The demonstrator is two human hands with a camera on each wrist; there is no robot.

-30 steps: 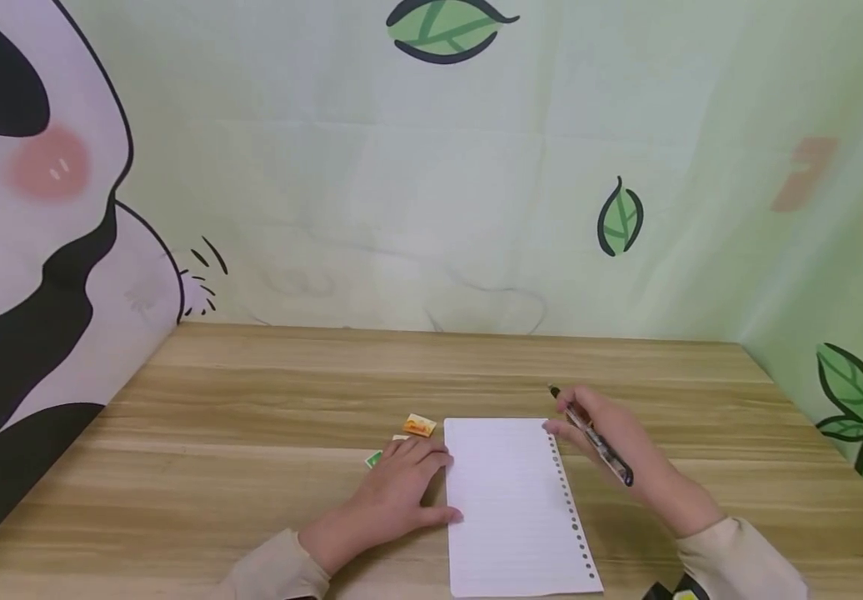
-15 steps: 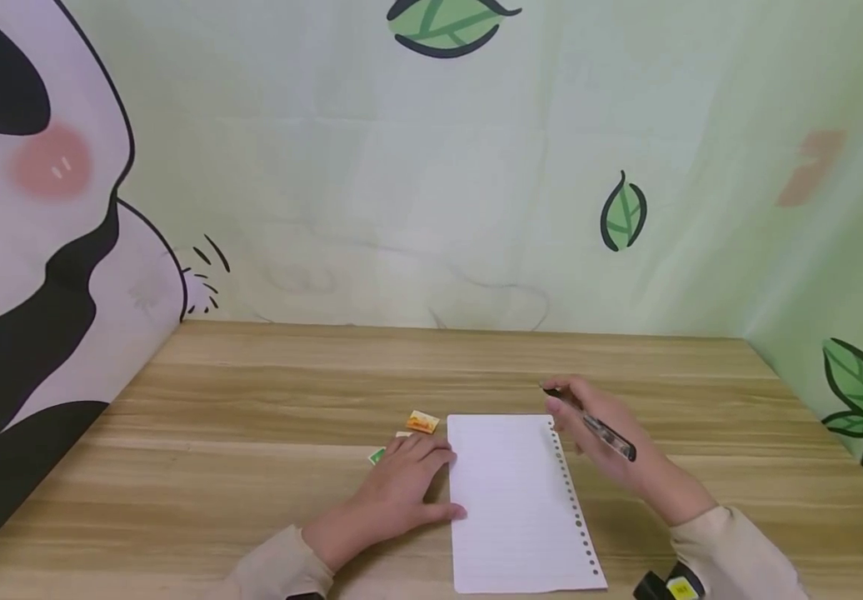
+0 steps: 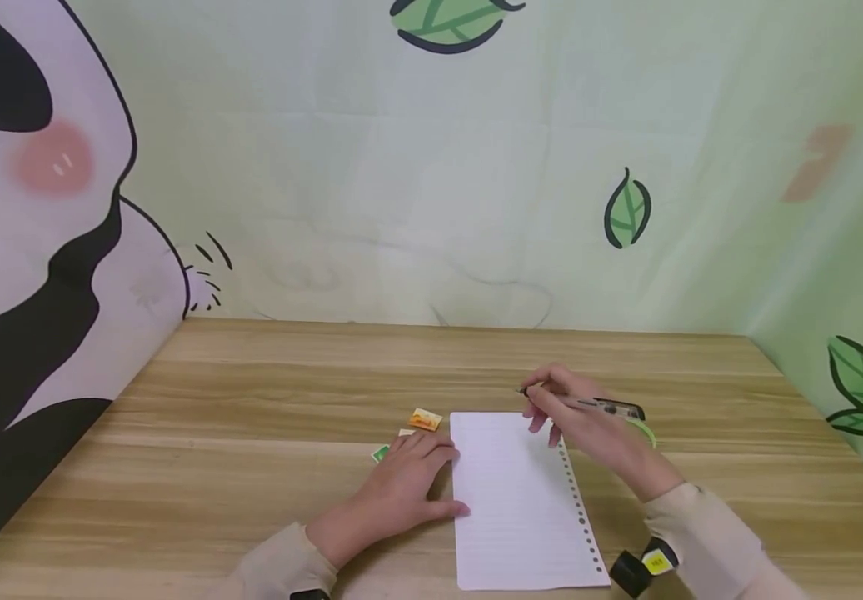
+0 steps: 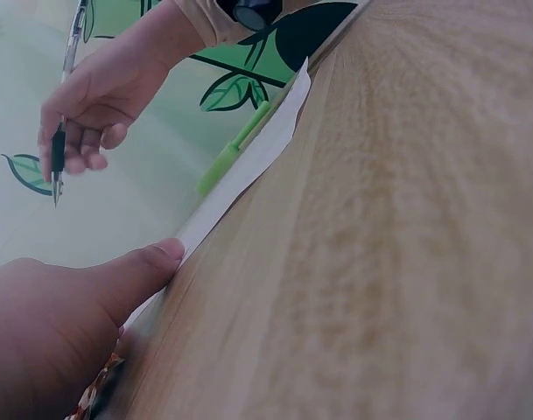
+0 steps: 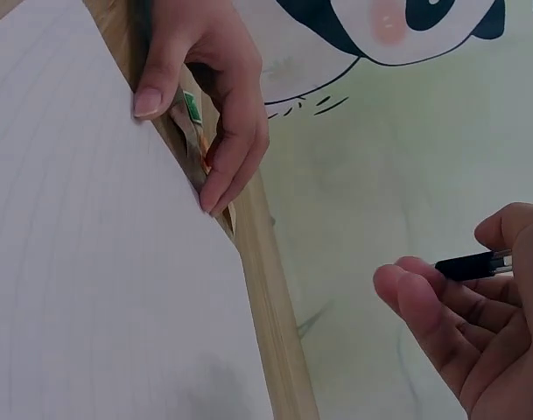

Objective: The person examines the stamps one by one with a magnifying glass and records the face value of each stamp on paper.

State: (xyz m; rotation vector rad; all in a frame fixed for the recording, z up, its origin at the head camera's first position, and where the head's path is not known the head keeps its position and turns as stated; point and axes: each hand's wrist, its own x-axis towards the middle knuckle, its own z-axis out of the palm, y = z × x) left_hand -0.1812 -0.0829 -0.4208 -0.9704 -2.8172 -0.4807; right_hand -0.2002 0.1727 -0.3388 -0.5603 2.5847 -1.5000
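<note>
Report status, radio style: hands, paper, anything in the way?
Left hand at left edge of lined loose-leaf sheet; right hand holding pen, tip off paper. Sheet on table, no writing visible. In the way: left thumb over sheet's edge.

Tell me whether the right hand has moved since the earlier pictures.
Yes: against the small backdrop leaf, the right hand has shifted left, hiding more of the paper.

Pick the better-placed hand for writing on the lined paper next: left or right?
Likely the right hand: it holds the pen, raised near the far edge of the lined paper. The left hand holds no pen and touches the paper's left edge.
</note>
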